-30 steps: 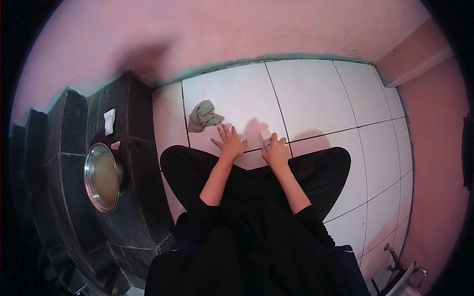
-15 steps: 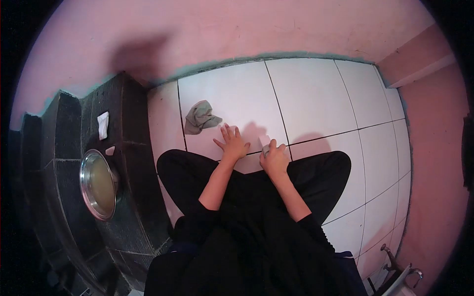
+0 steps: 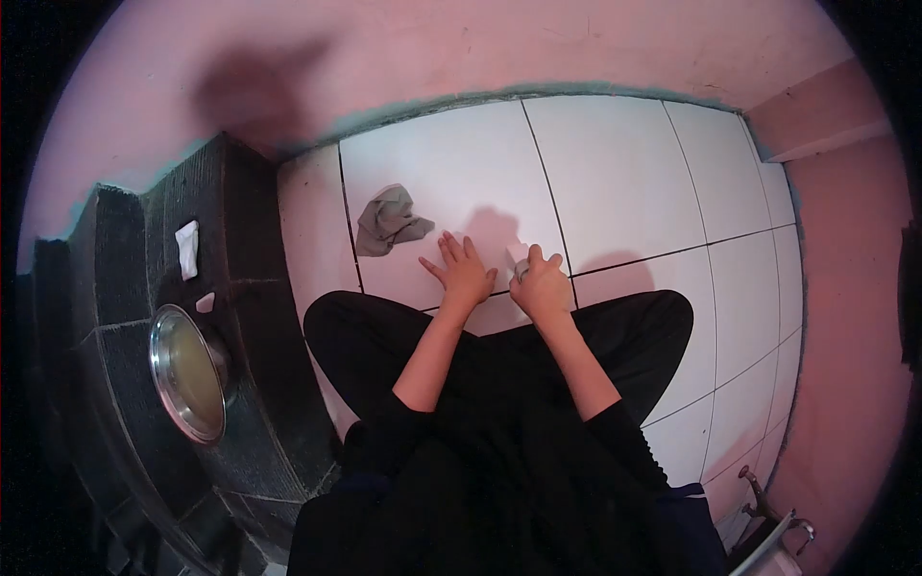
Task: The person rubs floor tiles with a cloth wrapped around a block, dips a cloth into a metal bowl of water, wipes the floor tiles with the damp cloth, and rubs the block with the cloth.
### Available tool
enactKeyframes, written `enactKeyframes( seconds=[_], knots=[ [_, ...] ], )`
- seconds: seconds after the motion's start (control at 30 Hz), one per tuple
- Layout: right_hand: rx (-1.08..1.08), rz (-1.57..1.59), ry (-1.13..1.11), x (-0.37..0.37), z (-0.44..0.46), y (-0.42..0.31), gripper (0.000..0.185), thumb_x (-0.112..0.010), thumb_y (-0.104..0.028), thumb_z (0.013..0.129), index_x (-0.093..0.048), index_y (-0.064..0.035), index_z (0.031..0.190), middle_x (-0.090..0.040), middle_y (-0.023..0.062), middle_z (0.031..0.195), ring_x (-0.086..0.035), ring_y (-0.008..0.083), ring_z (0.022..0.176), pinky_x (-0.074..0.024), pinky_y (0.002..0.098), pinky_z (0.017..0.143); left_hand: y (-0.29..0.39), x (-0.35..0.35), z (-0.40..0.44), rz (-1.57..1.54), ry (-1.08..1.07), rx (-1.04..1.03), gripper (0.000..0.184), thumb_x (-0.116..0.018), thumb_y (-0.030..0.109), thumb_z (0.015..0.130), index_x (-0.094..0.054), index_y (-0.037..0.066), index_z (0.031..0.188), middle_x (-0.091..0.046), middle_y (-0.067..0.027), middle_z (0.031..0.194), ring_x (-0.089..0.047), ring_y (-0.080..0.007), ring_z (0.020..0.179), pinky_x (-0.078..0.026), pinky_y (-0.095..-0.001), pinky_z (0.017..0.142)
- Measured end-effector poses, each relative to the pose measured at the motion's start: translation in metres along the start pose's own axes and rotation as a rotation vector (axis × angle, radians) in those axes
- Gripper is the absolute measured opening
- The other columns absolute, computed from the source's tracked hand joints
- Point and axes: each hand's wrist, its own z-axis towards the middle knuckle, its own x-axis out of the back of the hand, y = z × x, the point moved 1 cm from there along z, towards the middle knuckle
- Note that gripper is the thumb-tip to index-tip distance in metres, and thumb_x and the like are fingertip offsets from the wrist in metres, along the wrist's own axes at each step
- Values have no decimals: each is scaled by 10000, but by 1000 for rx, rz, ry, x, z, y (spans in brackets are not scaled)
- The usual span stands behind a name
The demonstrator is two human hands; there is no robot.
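Observation:
My left hand (image 3: 465,275) lies with its fingers spread on the white floor tiles (image 3: 437,144). A crumpled grey cloth (image 3: 389,221) rests just beyond its fingertips, to the left and apart from them. My right hand (image 3: 543,288) is closed around a small pale block (image 3: 518,255), whose end sticks out past the fingers toward the far wall. Something greyish also shows between those fingers, too small to make out. The block is close to the tile surface; whether it touches is hard to see.
Dark tiled steps (image 3: 254,221) rise on my left. On them stand a metal basin (image 3: 187,374) of cloudy liquid, a folded white item (image 3: 187,250) and a small pinkish piece (image 3: 206,302). Pink walls (image 3: 845,307) bound the floor. Metal fittings (image 3: 759,494) are at lower right.
The view has shifted slightly. My right hand has edged forward over the tile with the pale block still in it. My left hand stays spread, and the cloth lies as before.

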Motion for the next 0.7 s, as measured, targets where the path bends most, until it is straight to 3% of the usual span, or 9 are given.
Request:
enactKeyframes(
  seconds=[0.3,0.7],
  knots=[
    [3,1,13,-3,-1,1,485,-677,-222,666,-418,-81,1052,-462,214,947,-612,362,696,-528,401,595,-2,1,-2,38,17,-15,799,-554,422,786,-164,80,1394,-26,-275,1425,-40,-377,1339,8,-743,891],
    [35,43,100,-10,-8,5,454,-664,-206,655,-439,-66,1025,-466,212,913,-599,366,647,-518,417,557,-1,1,-3,51,25,-21,805,-551,428,786,-157,85,1398,-27,-268,1429,-39,-377,1339,0,-732,906]
  ],
)
